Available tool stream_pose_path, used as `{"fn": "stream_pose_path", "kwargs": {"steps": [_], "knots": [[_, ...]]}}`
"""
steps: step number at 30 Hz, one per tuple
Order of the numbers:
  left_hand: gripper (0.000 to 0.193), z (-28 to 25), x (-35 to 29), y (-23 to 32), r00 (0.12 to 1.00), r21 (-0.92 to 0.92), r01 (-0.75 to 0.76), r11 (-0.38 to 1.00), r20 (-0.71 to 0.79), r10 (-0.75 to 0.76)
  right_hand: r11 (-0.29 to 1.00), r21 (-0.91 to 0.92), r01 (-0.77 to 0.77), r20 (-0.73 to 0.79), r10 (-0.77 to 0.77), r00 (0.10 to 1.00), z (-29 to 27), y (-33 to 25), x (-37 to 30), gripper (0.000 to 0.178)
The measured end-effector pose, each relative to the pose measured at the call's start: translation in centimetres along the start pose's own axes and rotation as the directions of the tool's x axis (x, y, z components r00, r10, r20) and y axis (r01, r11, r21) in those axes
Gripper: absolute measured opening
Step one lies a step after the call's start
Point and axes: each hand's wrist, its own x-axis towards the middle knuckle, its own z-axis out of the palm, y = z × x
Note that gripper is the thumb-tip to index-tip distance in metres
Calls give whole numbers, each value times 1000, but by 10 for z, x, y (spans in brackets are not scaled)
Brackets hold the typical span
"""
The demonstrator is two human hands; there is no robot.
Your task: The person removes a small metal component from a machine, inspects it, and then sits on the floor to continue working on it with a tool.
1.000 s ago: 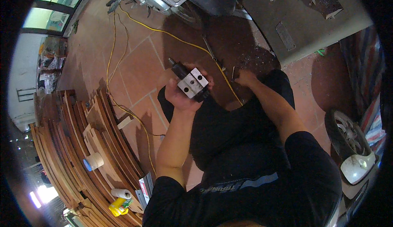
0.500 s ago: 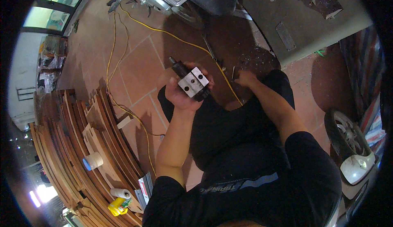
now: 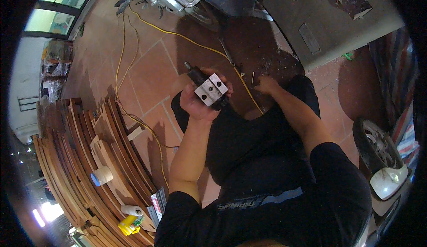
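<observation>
My left hand is closed around a black cylindrical metal part with a pale rectangular block across its middle. Dark holes show in the block's face, and a narrow shaft sticks out at the part's upper left end. I hold it above the floor, in front of my left knee. Further right, my right hand is low near my right knee, fingers drawn together. A thin metal rod shows at its fingertips; the hand partly hides the grip.
A yellow cord crosses the tiled floor between my hands. Small debris lies beyond my right hand, beside a large grey panel. A motorcycle stands ahead. Stacked wooden boards fill the left; a wheel is at right.
The block in my left hand has shifted very slightly right and down. My right hand and the rod have hardly moved.
</observation>
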Motion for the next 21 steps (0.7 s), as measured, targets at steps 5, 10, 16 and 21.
{"fn": "stream_pose_path", "kwargs": {"steps": [5, 10, 16, 21], "knots": [[78, -1, -2, 1, 999, -40, 26, 999, -30, -27, 997, -75, 1, 43, 2, 999, 4, 2, 3, 58], [69, -1, 2, 0, 997, -98, 22, 995, -75, -29, 992, -129, 1, 81, 9, 997, 12, 5, 1, 58], [60, -4, 2, 6, 912, -258, -94, 962, -409, -21, 992, -120, -43, 93, 54, 994, -8, 4, -13, 57], [46, -22, 10, 22, 825, -181, -204, 962, -562, 69, 982, -116, -148, 42, 153, 987, -22, 8, -26, 55]]}}
